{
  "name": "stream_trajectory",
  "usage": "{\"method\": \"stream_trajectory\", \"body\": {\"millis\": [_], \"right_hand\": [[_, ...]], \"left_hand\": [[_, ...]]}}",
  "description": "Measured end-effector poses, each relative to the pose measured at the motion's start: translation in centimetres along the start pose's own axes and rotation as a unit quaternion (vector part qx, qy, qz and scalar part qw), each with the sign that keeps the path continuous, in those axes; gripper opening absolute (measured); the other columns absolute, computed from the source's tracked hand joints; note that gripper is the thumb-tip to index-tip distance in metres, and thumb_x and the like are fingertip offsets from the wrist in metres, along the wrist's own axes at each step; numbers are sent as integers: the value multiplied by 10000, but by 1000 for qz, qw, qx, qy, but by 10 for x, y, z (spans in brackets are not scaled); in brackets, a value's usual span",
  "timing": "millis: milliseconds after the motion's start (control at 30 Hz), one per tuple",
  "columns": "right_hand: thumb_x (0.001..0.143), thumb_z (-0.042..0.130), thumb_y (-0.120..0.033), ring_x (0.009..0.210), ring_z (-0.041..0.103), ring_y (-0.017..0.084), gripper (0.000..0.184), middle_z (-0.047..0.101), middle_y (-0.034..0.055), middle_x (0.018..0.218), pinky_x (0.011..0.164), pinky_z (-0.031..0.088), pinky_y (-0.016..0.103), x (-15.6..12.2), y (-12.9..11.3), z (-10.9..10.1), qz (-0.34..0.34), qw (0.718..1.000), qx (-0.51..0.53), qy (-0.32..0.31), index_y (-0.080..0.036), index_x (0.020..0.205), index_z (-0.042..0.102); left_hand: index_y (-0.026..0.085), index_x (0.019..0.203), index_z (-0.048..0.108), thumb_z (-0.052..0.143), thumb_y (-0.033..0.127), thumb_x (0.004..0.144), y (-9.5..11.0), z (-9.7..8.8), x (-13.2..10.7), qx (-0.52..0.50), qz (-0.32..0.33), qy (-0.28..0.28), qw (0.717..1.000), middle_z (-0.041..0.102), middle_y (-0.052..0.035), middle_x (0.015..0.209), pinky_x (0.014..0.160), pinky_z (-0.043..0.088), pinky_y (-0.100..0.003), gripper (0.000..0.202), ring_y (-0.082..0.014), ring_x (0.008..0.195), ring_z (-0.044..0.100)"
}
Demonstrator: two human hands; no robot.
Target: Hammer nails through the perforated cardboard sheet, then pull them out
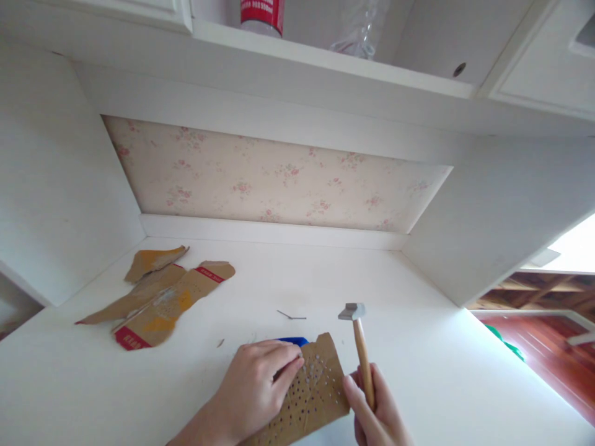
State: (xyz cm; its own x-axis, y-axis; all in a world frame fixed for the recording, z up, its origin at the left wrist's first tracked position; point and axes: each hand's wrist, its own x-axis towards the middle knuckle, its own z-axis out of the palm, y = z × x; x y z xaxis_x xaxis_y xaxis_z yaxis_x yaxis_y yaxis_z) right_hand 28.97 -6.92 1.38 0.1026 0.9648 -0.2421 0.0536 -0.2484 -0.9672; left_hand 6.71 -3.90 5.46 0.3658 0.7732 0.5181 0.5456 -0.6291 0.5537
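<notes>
My right hand [377, 406] is wrapped round the wooden handle of a small hammer [362, 353], its grey metal head pointing up and away from me. Below the hammer lies a piece of brown cardboard [320, 396] punched with many small holes. My left hand [260, 378] rests on the cardboard's left side, thumb and fingers pinched together. Whatever is between those fingertips is too small to make out. A blue object [295, 341] shows from under the cardboard's far edge, mostly hidden. Beyond it, a thin bent metal piece [291, 317], like a nail, lies on the white surface.
Torn cardboard pieces [162, 303] with red and yellow print lie at the left on the white tabletop [446, 371]. A small scrap [220, 342] sits nearer. Overhead, a shelf [334, 59] holds a red-labelled bottle [263, 15] and clear plastic [360, 31]. White side panels flank the tabletop.
</notes>
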Motion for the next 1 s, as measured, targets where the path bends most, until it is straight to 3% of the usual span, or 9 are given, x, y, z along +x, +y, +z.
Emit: {"method": "stream_trajectory", "body": {"millis": [67, 133, 300, 400, 567, 767, 1000], "right_hand": [[755, 693, -655, 333, 221, 19, 468, 332, -138, 494, 309, 134, 157, 1, -1, 11, 3, 999, 31, -10, -239, 775, 478], [732, 731, -633, 338, 189, -9, 485, 378, -129, 570, 303, 95, 145, -1, -4, 20, -1, 996, 86, -6, -234, 771, 460], [642, 833, -576, 397, 230, -3, 505, 405, -113, 637, 315, 147, 108, -13, -28, 21, 18, 984, 171, 42, -240, 846, 516], [617, 854, -562, 437, 334, 26, 514, 409, -100, 633, 337, 217, 104, -20, -49, 14, 22, 981, 175, 84, -248, 858, 527], [643, 858, -521, 431, 286, 19, 488, 372, -115, 620, 325, 229, 90, -19, -68, 3, -40, 978, 183, 91, -236, 810, 500], [740, 778, -548, 374, 249, -6, 442, 364, -129, 613, 296, 206, 95, -4, -45, -10, -66, 984, 159, 54, -226, 827, 488], [715, 768, -606, 339, 267, -13, 498, 377, -133, 622, 276, 213, 101, 8, -11, -14, -23, 986, 151, 66, -236, 869, 472]], "left_hand": [[232, 920, 693, 505, 204, 979, 1, -1, 1, 3, -5, -5, 1000, 731, -6, 778, 731, 558, -225, 199, -147, 723, 701], [238, 917, 696, 516, 206, 975, 2, -3, 1, 7, -7, -11, 1000, 728, -2, 769, 729, 553, -224, 191, -148, 722, 698], [234, 910, 680, 524, 203, 978, 14, -12, 8, -2, -18, -21, 1000, 720, 5, 779, 713, 531, -237, 174, -150, 728, 681], [232, 951, 669, 528, 214, 986, 26, -20, 20, -19, 6, -10, 1000, 734, 7, 841, 760, 524, -242, 147, -144, 766, 684], [233, 964, 685, 517, 261, 997, 34, -21, 44, -10, 20, -25, 999, 751, -1, 882, 800, 524, -257, 173, -149, 798, 694], [237, 871, 682, 512, 272, 998, 28, -4, 52, 3, -21, -75, 997, 719, 21, 764, 700, 495, -238, 215, -144, 718, 679], [242, 870, 693, 523, 258, 991, 15, 16, 45, -7, -38, -109, 993, 721, 19, 765, 712, 492, -243, 209, -151, 730, 683]]}}
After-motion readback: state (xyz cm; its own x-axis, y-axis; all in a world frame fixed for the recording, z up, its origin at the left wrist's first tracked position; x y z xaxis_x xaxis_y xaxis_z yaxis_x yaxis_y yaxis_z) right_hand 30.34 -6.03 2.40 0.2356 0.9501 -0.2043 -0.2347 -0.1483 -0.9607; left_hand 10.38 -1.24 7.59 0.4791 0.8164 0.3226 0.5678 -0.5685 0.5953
